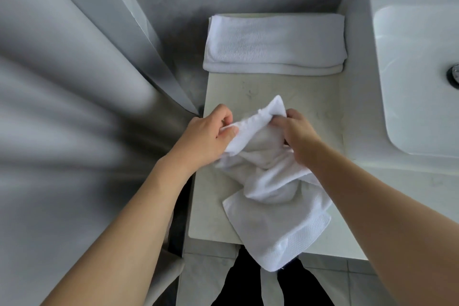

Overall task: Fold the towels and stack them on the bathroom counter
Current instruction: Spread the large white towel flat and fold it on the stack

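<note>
A crumpled white towel (pixel 270 181) lies on the pale bathroom counter (pixel 273 87), its lower end hanging over the front edge. My left hand (pixel 208 136) pinches the towel's upper edge between thumb and fingers. My right hand (pixel 295 131) grips the same edge a little to the right, fingers curled into the cloth. A corner of the towel sticks up between the two hands. At the back of the counter sits a folded white towel (pixel 273 45), lying flat against the wall.
A white sink basin (pixel 409 82) with a metal drain (pixel 454 77) fills the right side. A grey shower curtain (pixel 62 107) hangs on the left, close to the counter's edge. Grey floor tiles and dark trouser legs (pixel 238 281) show below.
</note>
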{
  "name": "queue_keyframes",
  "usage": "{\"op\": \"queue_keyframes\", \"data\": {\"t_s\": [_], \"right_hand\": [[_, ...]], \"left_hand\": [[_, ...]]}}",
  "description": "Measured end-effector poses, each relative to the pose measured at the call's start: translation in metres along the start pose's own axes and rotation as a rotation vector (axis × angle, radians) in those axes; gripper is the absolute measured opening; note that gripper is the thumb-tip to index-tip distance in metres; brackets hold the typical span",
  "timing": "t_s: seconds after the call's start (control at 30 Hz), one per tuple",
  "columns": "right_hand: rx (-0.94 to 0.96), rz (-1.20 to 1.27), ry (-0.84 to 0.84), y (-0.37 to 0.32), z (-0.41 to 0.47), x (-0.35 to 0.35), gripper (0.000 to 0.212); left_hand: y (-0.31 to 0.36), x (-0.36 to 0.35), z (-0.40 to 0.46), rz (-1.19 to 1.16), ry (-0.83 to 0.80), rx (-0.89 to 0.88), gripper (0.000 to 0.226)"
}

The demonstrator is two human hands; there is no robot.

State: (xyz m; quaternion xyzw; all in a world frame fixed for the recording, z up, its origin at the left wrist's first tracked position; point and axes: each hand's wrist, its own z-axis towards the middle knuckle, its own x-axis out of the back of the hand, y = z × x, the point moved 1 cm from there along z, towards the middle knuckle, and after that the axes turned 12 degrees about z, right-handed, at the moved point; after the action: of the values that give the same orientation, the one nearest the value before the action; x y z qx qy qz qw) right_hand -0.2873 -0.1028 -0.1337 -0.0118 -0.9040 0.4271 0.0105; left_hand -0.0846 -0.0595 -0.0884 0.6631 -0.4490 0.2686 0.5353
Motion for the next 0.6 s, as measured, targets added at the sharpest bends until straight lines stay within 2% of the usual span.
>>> {"op": "queue_keyframes", "data": {"t_s": [0.03,0.1,0.13,0.23,0.27,0.33,0.4,0.47,0.53,0.57,0.6], "right_hand": [[0.023,0.064,0.011,-0.003,0.0,0.003,0.011],[0.104,0.008,0.009,-0.006,-0.001,0.005,0.01],[0.153,-0.056,0.016,-0.007,-0.002,0.004,0.013],[0.307,-0.17,0.073,-0.013,-0.003,0.005,0.021],[0.34,-0.165,0.091,-0.015,-0.003,0.007,0.024],[0.372,-0.093,0.137,-0.019,-0.002,0.01,0.027],[0.358,-0.015,0.194,-0.022,-0.001,0.011,0.024],[0.308,0.089,0.301,-0.023,0.002,0.013,0.016],[0.256,0.203,0.462,-0.025,0.005,0.02,0.013],[0.237,0.237,0.527,-0.027,0.007,0.024,0.015],[0.221,0.26,0.574,-0.028,0.01,0.028,0.017]], "left_hand": [[0.001,0.003,0.003,0.044,-0.112,0.047,0.019],[0.003,0.008,0.009,0.171,-0.266,0.104,0.028],[0.006,0.01,0.012,0.25,-0.253,0.095,0.028],[0.013,0.02,0.02,0.416,0.019,0.076,0.019],[0.015,0.024,0.023,0.462,0.044,0.107,0.016],[0.022,0.031,0.03,0.52,-0.114,0.196,0.016],[0.029,0.035,0.034,0.477,-0.33,0.261,0.021],[0.03,0.039,0.035,0.506,-0.434,0.25,0.026],[0.025,0.048,0.032,0.527,-0.4,0.227,0.025],[0.021,0.051,0.03,0.419,-0.361,0.235,0.024],[0.018,0.052,0.028,0.181,-0.316,0.228,0.024]]}}
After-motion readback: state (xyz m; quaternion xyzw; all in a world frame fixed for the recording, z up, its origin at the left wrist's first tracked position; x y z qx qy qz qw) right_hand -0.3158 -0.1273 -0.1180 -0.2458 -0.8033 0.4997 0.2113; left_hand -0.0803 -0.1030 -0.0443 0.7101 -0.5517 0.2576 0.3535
